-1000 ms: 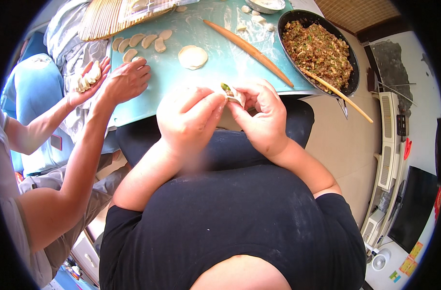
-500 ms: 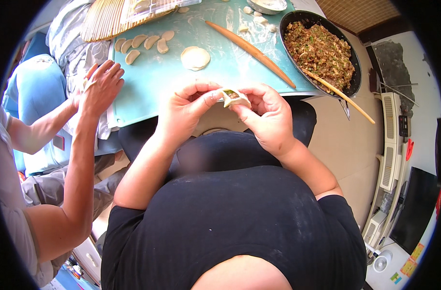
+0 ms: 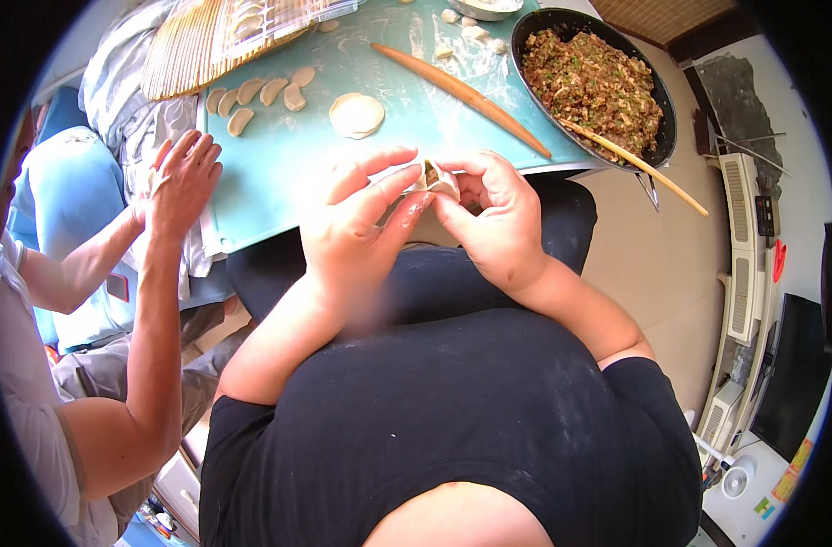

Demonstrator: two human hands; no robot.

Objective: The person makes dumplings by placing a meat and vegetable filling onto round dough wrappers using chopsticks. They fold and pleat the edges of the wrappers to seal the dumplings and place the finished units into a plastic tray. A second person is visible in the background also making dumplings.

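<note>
A small dumpling is pinched between my two hands above my lap, just off the table's near edge. Its dough is folded over with a gap at the top, where some filling shows. My left hand has its thumb and a fingertip at the dumpling's left side, the other fingers loosely bent. On the other side, my right hand grips the dough between thumb and curled fingers. Beyond them, round dough wrappers lie on the floured teal mat. Several finished dumplings rest farther left.
A rolling pin lies slantwise on the mat. At the right stands a black pan of minced filling, chopsticks across its rim. A slatted mat and clear tray sit far left. A co-worker's hands are at the left.
My left fingers have lifted and spread slightly, and its thumb has moved along the dumpling. The dumpling has turned more upright. The whole view has shifted a little.
</note>
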